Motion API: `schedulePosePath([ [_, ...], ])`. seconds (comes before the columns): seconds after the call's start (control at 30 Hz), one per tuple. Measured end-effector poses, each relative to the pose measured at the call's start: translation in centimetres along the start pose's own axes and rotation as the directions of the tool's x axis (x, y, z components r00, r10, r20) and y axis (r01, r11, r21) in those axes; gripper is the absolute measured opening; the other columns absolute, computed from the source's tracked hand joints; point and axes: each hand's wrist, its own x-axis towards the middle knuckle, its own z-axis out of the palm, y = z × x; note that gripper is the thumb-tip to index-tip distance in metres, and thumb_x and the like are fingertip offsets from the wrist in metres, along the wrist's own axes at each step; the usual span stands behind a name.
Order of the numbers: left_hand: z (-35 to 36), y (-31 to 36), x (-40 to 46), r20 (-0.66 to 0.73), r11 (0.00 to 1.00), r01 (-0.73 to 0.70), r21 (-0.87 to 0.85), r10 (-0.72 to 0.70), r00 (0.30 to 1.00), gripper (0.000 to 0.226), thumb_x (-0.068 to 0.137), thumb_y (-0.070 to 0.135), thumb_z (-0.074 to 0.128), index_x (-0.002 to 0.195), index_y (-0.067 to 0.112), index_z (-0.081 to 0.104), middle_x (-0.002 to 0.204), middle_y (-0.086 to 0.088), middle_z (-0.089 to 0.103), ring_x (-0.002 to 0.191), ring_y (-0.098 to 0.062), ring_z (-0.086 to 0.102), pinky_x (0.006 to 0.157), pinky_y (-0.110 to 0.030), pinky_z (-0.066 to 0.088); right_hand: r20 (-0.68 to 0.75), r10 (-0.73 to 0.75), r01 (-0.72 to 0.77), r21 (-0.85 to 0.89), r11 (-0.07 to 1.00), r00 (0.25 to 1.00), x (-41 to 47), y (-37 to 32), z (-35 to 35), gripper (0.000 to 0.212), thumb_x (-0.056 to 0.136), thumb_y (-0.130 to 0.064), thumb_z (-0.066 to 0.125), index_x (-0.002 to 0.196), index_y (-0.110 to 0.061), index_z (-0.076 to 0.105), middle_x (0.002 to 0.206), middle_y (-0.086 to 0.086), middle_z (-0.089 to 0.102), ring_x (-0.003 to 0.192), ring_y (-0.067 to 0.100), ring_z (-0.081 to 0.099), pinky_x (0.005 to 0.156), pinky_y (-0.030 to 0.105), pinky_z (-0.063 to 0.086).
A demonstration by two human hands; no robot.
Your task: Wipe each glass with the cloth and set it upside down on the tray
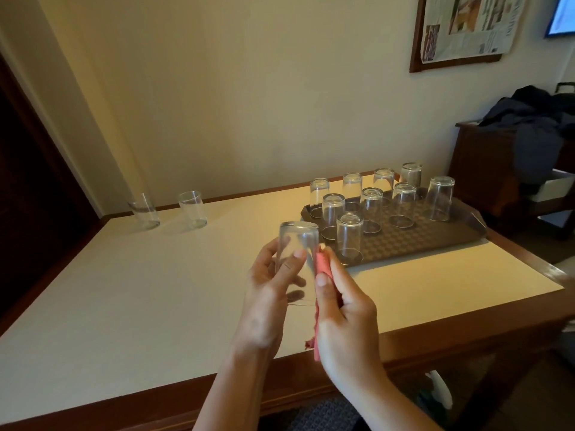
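Held glass [297, 259] is inverted, base up, above the table's [140, 290] front edge; left hand [270, 293] has fingers curled round it, right hand [339, 309] pinches the pink cloth [322, 269] against its side. Nine glasses sit upside down on the brown tray [435, 241] at the table's far right corner. Two upright glasses [193, 209] stand near the far left edge.

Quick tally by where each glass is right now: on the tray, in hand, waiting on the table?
Clear glasses upside down on the brown plastic tray: 9
Clear glass held in the left hand, pink cloth in the right hand: 1
Clear upright glasses waiting on the cream table: 2
Total: 12 glasses
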Motion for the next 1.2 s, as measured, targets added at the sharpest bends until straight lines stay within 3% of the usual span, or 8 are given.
schedulePosePath([
  [0.2, 0.3, 0.6, -0.2, 0.228, 0.988, 0.144, 0.053, -0.153, 0.962, 0.026, 0.093, 0.06, 0.051, 0.112, 0.07, 0.066, 0.114, -0.008, 0.077, 0.094, -0.031, 0.073, 0.094, -0.047, 0.053, -0.081, 0.167, -0.164, 0.047, 0.985, 0.983, 3.0, 1.1, -1.5, 0.039, 0.102, -0.03, 0.047, 0.14, -0.034, 0.052, 0.107, -0.002, 0.073, 0.077, 0.009, 0.067, 0.057, 0.015, 0.051],
  [0.3, 0.1, 0.7, 0.3, 0.141, 0.997, 0.074, -0.005, -0.073, 0.987, 0.026, 0.09, 0.052, 0.065, 0.112, 0.044, 0.077, 0.102, -0.007, 0.073, 0.081, -0.026, 0.063, 0.077, -0.041, 0.05, -0.044, 0.138, -0.134, 0.094, 0.987, 0.989, 1.4, 0.2, -1.0, 0.037, 0.103, -0.026, 0.047, 0.132, -0.048, 0.049, 0.068, 0.004, 0.064, 0.043, 0.018, 0.051, 0.038, 0.034, 0.049],
  [0.4, -0.1, 0.1, 0.3, 0.017, 1.0, 0.026, 0.015, -0.026, 1.0, 0.061, 0.083, 0.065, 0.073, 0.126, 0.021, 0.07, 0.103, -0.005, 0.072, 0.086, -0.029, 0.062, 0.077, -0.041, 0.051, 0.026, 0.044, -0.045, 0.053, 0.998, 0.999, -0.4, 0.2, -0.2, 0.038, 0.103, -0.024, 0.047, 0.125, -0.055, 0.049, 0.068, -0.004, 0.066, 0.042, 0.009, 0.045, 0.043, 0.026, 0.042],
  [0.6, -0.8, -0.1, -0.6, 0.193, 0.985, 0.161, -0.057, -0.148, 0.97, 0.043, 0.092, 0.048, 0.064, 0.134, 0.035, 0.065, 0.116, -0.011, 0.076, 0.095, -0.029, 0.07, 0.088, -0.044, 0.05, -0.04, 0.18, -0.176, 0.086, 0.981, 0.983, 2.1, 1.4, -1.4, 0.038, 0.101, -0.031, 0.048, 0.139, -0.035, 0.054, 0.093, 0.001, 0.074, 0.047, 0.016, 0.059, 0.039, 0.034, 0.051],
  [0.77, -0.6, -0.2, -0.1, -0.007, 0.999, 0.048, -0.016, -0.048, 0.999, 0.06, 0.074, 0.052, 0.082, 0.125, 0.023, 0.069, 0.092, 0.009, 0.072, 0.083, -0.018, 0.061, 0.073, -0.033, 0.046, 0.021, 0.056, -0.057, 0.067, 0.996, 0.998, -0.8, 0.6, -0.1, 0.044, 0.102, -0.024, 0.047, 0.118, -0.065, 0.052, 0.063, 0.01, 0.057, 0.043, 0.017, 0.044, 0.04, 0.026, 0.04],
  [1.0, -0.6, -0.3, -0.4, 0.201, 0.98, 0.161, -0.116, -0.135, 0.97, 0.045, 0.092, 0.049, 0.063, 0.135, 0.039, 0.065, 0.121, -0.009, 0.074, 0.093, -0.028, 0.067, 0.083, -0.045, 0.051, -0.037, 0.141, -0.138, 0.08, 0.987, 0.989, 1.8, 1.4, -1.2, 0.041, 0.102, -0.029, 0.047, 0.142, -0.033, 0.051, 0.096, 0.005, 0.073, 0.048, 0.016, 0.056, 0.046, 0.03, 0.053],
  [1.13, -0.5, -0.1, 0.1, 0.014, 0.999, 0.035, 0.007, -0.035, 0.999, 0.065, 0.075, 0.058, 0.078, 0.132, 0.029, 0.069, 0.098, 0.009, 0.073, 0.081, -0.014, 0.059, 0.073, -0.034, 0.043, -0.005, 0.025, -0.025, 0.047, 0.999, 1.0, -0.9, 0.0, -0.1, 0.044, 0.103, -0.017, 0.048, 0.127, -0.054, 0.05, 0.108, 0.007, 0.06, 0.072, 0.028, 0.062, 0.054, 0.021, 0.05],
  [1.2, -0.5, -0.5, -0.1, 0.05, 0.999, 0.046, 0.009, -0.047, 0.998, 0.059, 0.079, 0.066, 0.073, 0.13, 0.037, 0.069, 0.102, 0.006, 0.073, 0.084, -0.015, 0.062, 0.078, -0.037, 0.047, -0.008, 0.039, -0.039, 0.03, 0.999, 0.999, -0.7, 0.1, -0.2, 0.043, 0.103, -0.019, 0.047, 0.124, -0.057, 0.052, 0.086, 0.015, 0.066, 0.051, 0.024, 0.057, 0.044, 0.029, 0.046],
])
